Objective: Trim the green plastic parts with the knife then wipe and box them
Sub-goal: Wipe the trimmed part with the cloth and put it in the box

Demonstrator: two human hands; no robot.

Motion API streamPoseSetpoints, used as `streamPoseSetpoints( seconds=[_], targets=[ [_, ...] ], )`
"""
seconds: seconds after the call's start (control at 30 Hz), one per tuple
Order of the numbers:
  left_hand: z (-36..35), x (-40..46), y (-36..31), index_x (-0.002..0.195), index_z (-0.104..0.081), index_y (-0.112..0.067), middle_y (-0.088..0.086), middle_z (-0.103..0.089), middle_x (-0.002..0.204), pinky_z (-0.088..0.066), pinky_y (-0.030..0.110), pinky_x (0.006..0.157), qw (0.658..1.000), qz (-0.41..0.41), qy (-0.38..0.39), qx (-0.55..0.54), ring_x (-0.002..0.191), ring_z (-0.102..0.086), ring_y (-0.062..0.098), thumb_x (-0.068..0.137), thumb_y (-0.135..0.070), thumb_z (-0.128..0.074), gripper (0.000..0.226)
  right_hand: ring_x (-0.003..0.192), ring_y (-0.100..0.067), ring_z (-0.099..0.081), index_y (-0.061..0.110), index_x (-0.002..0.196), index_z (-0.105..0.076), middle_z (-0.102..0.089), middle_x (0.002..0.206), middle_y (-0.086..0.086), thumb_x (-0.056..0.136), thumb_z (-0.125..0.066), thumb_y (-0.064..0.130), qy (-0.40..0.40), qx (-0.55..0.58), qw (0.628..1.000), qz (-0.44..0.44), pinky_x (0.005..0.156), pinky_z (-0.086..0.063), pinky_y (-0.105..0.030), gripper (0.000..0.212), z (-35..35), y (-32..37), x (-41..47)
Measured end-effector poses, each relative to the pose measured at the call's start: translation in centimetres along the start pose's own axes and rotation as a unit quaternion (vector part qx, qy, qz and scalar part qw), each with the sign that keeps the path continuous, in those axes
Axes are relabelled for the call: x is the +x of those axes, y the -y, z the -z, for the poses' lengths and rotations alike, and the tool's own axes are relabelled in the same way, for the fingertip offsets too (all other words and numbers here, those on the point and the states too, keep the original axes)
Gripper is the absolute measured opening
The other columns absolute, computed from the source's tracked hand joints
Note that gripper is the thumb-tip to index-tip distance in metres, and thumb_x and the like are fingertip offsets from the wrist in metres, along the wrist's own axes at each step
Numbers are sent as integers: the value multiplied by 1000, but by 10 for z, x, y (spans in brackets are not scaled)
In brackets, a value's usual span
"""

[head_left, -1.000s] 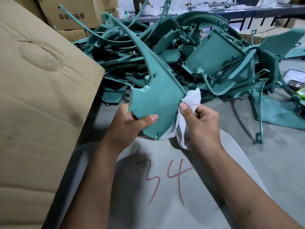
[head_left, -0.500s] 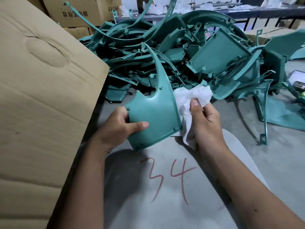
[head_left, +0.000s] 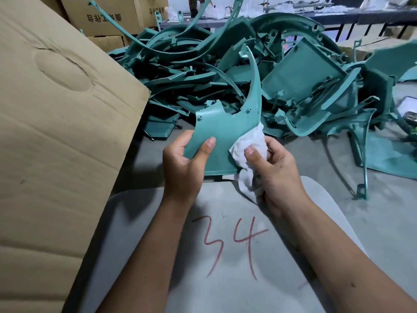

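Grey surface [head_left: 225, 290] marked "34" in red, phone [head_left: 409, 109] far right

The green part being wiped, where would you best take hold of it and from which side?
Judging by its shape, grip the green part at the wide flat lower panel, coming from its left edge, as the left hand does with thumb across the face. The long curved arm tapers thin, and the right hand works the white cloth on the right edge.

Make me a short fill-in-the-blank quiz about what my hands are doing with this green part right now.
1. The left hand grips the green part while the right hand holds a white ____.
2. The number drawn in red on the grey surface is ____.
3. The big cardboard box stands on the person's ____ side.

Missing words: cloth; 34; left
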State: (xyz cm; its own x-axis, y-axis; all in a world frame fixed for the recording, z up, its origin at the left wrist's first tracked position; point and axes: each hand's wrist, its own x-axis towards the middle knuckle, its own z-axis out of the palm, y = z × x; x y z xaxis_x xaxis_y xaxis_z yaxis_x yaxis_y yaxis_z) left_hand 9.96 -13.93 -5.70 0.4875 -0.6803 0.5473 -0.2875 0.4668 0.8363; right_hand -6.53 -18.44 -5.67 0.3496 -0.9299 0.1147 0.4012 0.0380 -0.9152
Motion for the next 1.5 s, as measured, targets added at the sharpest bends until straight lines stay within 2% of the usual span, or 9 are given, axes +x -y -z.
streamPoseSetpoints(
  seconds=[0.13,0.37,0.57,0.8,1.0,1.13,1.23,1.4,1.5],
  targets=[
    [1,-2,0,101,-75,-15,-6,-78,93,-54,20,69,999,-7,-32,13,83,-73,10,95,-16,-69,8,47,-17,-31,21,77,-66,-39,48,-8,94,-70,28,46,-102,993,-24,48,-33,-29,18,5,-5,3],
    [9,9,-6,103,-74,-17,3,-78,102,-60,37,81,996,75,36,-29,94,-74,23,96,-17,-67,10,48,-20,-42,15,93,-77,-61,63,-8,91,-76,23,36,-113,993,27,47,-35,-24,8,10,-4,5],
    [34,18,-15,108,-74,-15,1,-78,105,-57,25,77,987,93,119,-53,92,-72,14,96,-7,-67,16,42,-13,-33,11,91,-78,-50,57,-14,96,-74,16,47,-101,993,34,42,-27,-23,8,2,-3,2],
    [52,16,-14,113,-74,-11,10,-78,107,-59,28,75,964,149,215,-53,93,-75,20,87,-11,-73,27,39,-16,-35,-3,83,-65,-51,62,-19,95,-70,26,9,-61,998,31,41,-25,-18,32,4,8,4],
    [42,7,-7,84,-75,-21,2,-77,85,-58,29,65,981,173,16,-89,73,-71,16,71,-21,-85,17,47,-16,-53,-8,95,-68,-64,66,-10,89,-73,13,25,-22,997,69,43,-42,-22,23,-7,6,6],
    [16,4,-4,127,-67,-14,6,-74,117,-60,41,86,910,281,-109,-284,110,-71,26,78,-47,-79,60,70,-14,-66,4,102,-73,-76,84,-4,80,-76,12,46,3,994,100,65,-54,-26,24,-15,5,8],
    [1,-2,-5,137,-65,-14,11,-67,135,-50,44,108,864,336,-81,-367,125,-65,29,82,-65,-67,75,77,-14,-67,6,105,-72,-77,89,-3,80,-75,11,44,4,993,107,71,-55,-26,26,-21,3,10],
    [-3,-6,-4,132,-65,-15,13,-73,124,-52,51,104,894,338,-148,-256,113,-71,33,60,-88,-72,103,74,-11,-72,1,112,-71,-79,90,-4,89,-71,1,28,42,998,41,64,-56,-22,23,-31,-7,1],
    [-1,2,-1,118,-66,-18,5,-78,106,-63,49,83,912,265,-259,-176,95,-77,26,65,-75,-73,78,73,-14,-73,1,109,-72,-79,88,-8,93,-67,-3,22,56,998,15,64,-57,-25,16,-36,-12,-3]
  ],
)
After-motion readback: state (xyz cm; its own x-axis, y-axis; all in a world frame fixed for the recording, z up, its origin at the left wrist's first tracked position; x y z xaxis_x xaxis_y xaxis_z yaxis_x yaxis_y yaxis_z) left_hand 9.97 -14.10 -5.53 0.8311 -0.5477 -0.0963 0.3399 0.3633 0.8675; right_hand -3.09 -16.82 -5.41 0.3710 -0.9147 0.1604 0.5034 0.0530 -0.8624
